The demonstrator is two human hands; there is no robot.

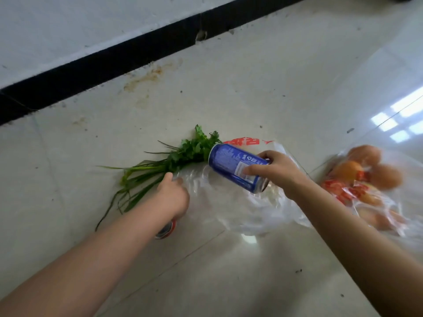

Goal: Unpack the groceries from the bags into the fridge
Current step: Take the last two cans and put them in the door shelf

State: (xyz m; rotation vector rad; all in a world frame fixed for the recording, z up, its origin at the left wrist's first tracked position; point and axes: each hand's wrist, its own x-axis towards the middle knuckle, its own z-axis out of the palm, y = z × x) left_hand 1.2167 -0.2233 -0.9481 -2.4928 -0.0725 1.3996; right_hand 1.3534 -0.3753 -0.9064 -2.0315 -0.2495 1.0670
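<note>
**Blue can lifted over the clear bag on the floor**

Right hand grips a blue can, tilted, base toward 10 o'clock, above a clear plastic bag lying on the tiled floor. Left hand pinches the bag's edge at 9 o'clock, fingers curled on the plastic. Green herbs spill from the bag toward 8 o'clock. A red-and-white can peeks out beneath the left wrist. At 3 o'clock, blurred, a second bag holds oranges.
</note>
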